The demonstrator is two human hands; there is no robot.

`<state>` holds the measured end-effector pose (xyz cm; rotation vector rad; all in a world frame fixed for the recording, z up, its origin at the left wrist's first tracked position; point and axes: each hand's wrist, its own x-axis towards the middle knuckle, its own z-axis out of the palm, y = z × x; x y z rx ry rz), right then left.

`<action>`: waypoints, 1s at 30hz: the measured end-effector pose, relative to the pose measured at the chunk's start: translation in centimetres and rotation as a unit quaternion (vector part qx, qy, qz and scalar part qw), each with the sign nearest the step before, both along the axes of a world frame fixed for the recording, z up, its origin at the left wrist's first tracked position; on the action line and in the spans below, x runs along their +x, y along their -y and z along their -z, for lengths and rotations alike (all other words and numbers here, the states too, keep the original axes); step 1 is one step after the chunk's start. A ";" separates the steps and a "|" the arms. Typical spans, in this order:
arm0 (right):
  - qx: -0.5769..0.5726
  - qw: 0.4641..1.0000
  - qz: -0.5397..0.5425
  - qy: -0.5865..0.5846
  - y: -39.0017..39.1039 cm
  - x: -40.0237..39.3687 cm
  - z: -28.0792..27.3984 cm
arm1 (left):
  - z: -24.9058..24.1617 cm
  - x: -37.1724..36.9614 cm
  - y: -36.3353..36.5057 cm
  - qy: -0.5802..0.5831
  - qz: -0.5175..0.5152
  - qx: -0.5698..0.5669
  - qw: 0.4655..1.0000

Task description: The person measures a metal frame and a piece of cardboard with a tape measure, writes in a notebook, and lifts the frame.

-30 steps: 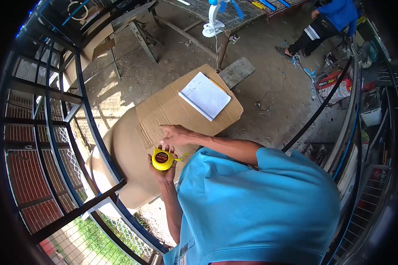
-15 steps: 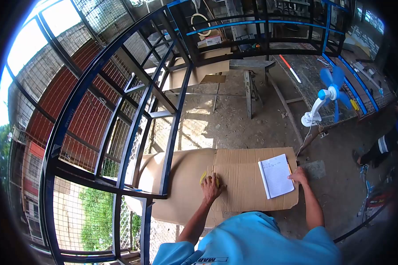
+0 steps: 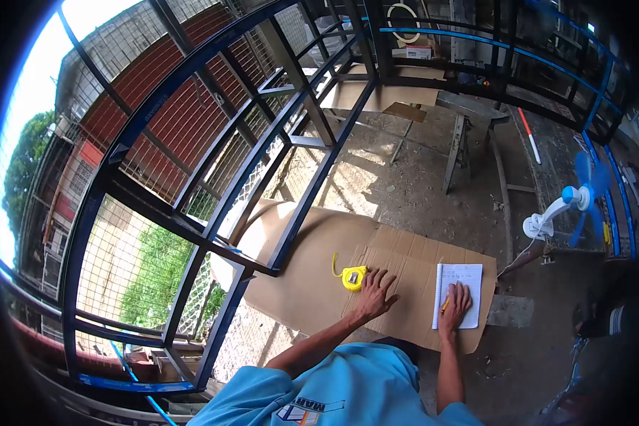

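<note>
My left hand (image 3: 375, 294) lies on the brown cardboard (image 3: 405, 245), fingers spread and holding nothing. Just left of its fingertips sits a yellow tape measure (image 3: 353, 278), a short length of its blade sticking out to the upper left. My right hand (image 3: 457, 307) rests on a spiral notebook (image 3: 470, 273) with lined white pages and some handwriting at the top. A yellow-orange pencil (image 3: 444, 306) is in that hand, its end showing at the left side; the fingers partly cover the rest.
A dark metal frame (image 3: 291, 234) rises at the left, over the cardboard. At the right, a blue-and-white fan (image 3: 571, 199) stands on a workbench (image 3: 539, 184) beside a red-and-white rod (image 3: 529, 135). A trestle (image 3: 458, 145) stands beyond. Someone's leg (image 3: 607, 319) shows at the far right.
My left hand has let go of the tape measure and opened beside it. My right hand has moved from the notebook's right edge onto the page, taking the pencil. The view has turned left.
</note>
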<state>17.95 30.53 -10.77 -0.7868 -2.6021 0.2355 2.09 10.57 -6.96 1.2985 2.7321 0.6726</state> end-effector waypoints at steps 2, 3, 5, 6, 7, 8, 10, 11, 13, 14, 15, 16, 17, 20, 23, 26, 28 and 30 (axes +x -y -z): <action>0.058 0.996 0.007 -0.069 -1.7 -0.5 3.4 | -0.4 0.0 1.7 0.040 -0.050 0.061 0.996; -0.004 0.999 0.001 -0.034 -0.6 -0.5 0.7 | -0.9 0.1 3.0 0.030 -0.097 0.055 0.993; -0.003 1.000 -0.025 -0.015 -0.6 -0.3 0.8 | -0.4 -0.1 6.5 0.010 -0.171 0.095 0.981; -0.009 0.999 -0.035 -0.032 -1.0 -0.6 1.6 | -0.4 0.2 8.4 0.003 -0.201 0.115 0.973; -0.125 0.989 -0.061 -0.049 -1.8 -1.1 0.9 | -0.8 0.6 10.2 -0.012 -0.238 0.115 0.964; -0.238 0.967 -0.065 -0.060 -2.8 -0.6 0.0 | -1.1 1.3 12.3 -0.014 -0.267 0.123 0.956; -0.068 0.992 0.008 -0.106 -3.2 -0.2 -2.8 | -0.9 2.7 16.0 -0.034 -0.349 0.133 0.927; -0.016 0.996 0.030 -0.082 -4.1 0.4 -4.5 | -1.0 3.8 17.2 -0.032 -0.385 0.124 0.914; -0.133 0.990 0.049 0.010 -8.3 2.2 -2.8 | 0.9 6.2 20.3 -0.018 -0.455 0.100 0.885; -0.184 0.975 0.114 0.054 -9.0 2.5 -3.4 | 2.4 7.4 22.0 0.004 -0.484 0.101 0.869; -0.157 0.979 0.101 0.079 -10.5 3.5 -1.5 | 3.6 9.1 22.9 0.008 -0.492 0.095 0.865; -0.226 0.948 0.144 0.170 -9.6 3.4 -6.4 | 4.5 10.8 23.9 0.006 -0.510 0.091 0.856; -0.214 0.947 0.144 0.190 -9.9 3.7 -6.5 | 6.5 12.3 25.0 0.033 -0.527 0.058 0.847; -0.271 0.937 0.091 0.203 -11.1 4.2 -4.3 | 15.7 18.5 33.0 0.081 -0.519 -0.034 0.850; -0.273 0.937 0.116 0.186 -10.7 4.2 -3.0 | 17.5 9.8 18.4 0.124 -0.397 0.058 0.907; -0.277 0.948 0.112 0.113 -9.9 3.9 -1.6 | 18.1 2.7 3.1 0.166 -0.258 0.143 0.941; -0.257 0.954 0.092 0.123 -10.1 3.4 -0.5 | 17.7 1.1 2.4 0.177 -0.238 0.159 0.942; -0.235 0.958 0.099 0.129 -10.2 3.1 0.1 | 18.5 1.2 3.5 0.198 -0.234 0.165 0.937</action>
